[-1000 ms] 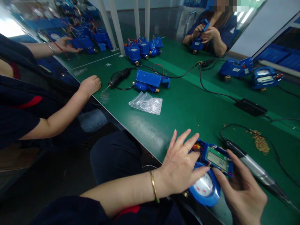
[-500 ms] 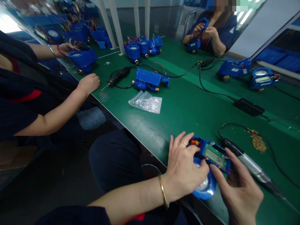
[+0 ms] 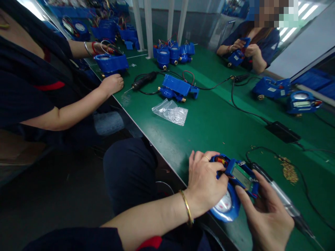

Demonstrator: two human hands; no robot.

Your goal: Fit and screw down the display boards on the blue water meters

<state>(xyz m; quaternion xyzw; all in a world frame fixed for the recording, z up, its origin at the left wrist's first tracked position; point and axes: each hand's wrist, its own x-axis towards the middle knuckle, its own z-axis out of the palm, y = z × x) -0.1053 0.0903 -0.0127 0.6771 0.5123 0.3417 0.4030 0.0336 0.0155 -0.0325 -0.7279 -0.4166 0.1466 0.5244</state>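
A blue water meter (image 3: 230, 190) with a white dial and a green display board lies at the near edge of the green table (image 3: 209, 122). My left hand (image 3: 206, 181) grips its left side, fingers curled over the red wires at its top. My right hand (image 3: 267, 216) holds its right side, thumb and forefinger against the display board. An electric screwdriver (image 3: 282, 200) lies on the table just right of my right hand, its cord looping back.
A clear plastic bag (image 3: 171, 112), a blue meter (image 3: 176, 89) and a black tool (image 3: 143, 80) lie mid-table. A person at my left lifts another blue meter (image 3: 111, 62). Across the table a second person handles one. More meters (image 3: 285, 94) and a black adapter (image 3: 282, 131) sit right.
My left hand's fingers have closed from spread onto the meter. The person at my left has picked a blue meter up and brought it closer. The view shifted slightly.
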